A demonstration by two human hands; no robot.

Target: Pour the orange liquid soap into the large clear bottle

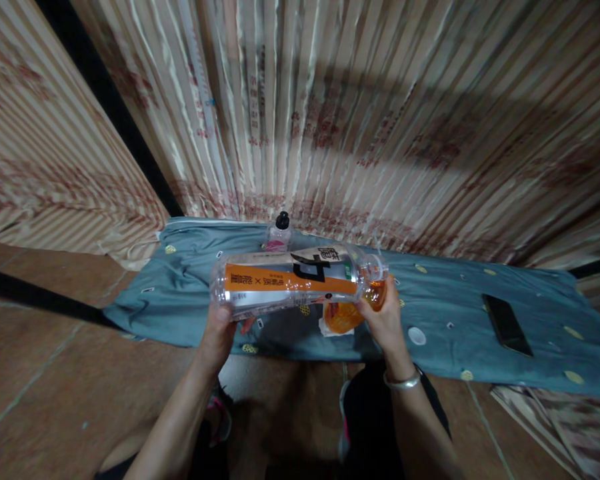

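A large clear bottle (290, 277) with an orange and silver label lies nearly level across the middle, its open neck to the right. My left hand (223, 333) is closed round its base end. My right hand (386, 317) grips at the neck end, beside a container of orange liquid (344, 317). That container stands on a white tissue (333, 329), partly hidden by the large bottle and my fingers. Whether the right fingers also touch the container cannot be made out. Behind the large bottle stands a small clear bottle (280, 235) with a black cap.
All of this is above a bench with a blue-green cloth (445, 300). A black phone (507, 325) lies at the right, and a round whitish disc (417, 335) near the front edge. A striped curtain (300, 120) hangs behind; dark poles (110, 107) stand at the left.
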